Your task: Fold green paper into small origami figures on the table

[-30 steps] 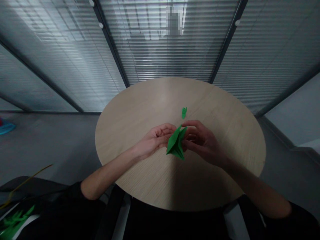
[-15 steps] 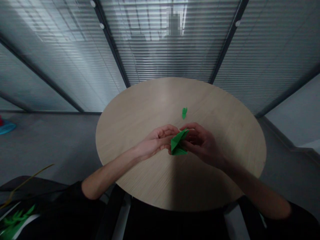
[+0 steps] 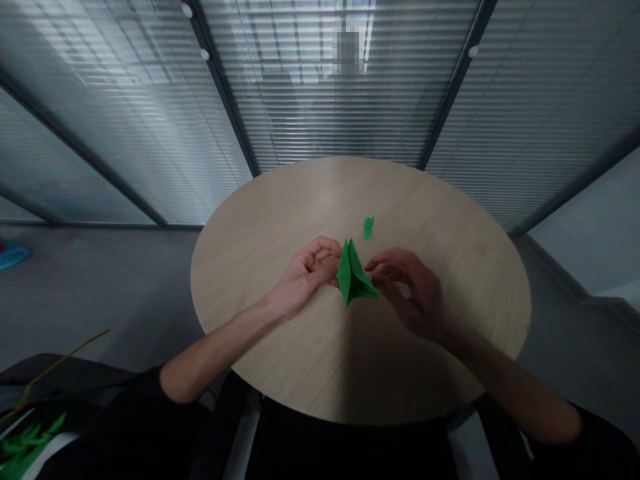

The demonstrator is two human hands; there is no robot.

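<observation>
Green paper: A bright green origami paper form (image 3: 353, 273), creased into narrow pointed flaps, sits above the middle of the desk, held at the left hand's fingertips; whether it touches the desk cannot be told.
Handling: It looks very light, crisp along its creases and easily bent at the thin tips, so the stacked layers at its centre seem the safer place to take hold.
Left hand: The left hand (image 3: 305, 277) is loosely curled, gripping the form's left edge.
Right hand: The right hand (image 3: 413, 290) is open, fingers spread, just beside the form and apparently not touching it.
Desk: A round pale wood desk (image 3: 440, 267) carries a small green paper scrap (image 3: 369, 227), lying just beyond the form.
</observation>
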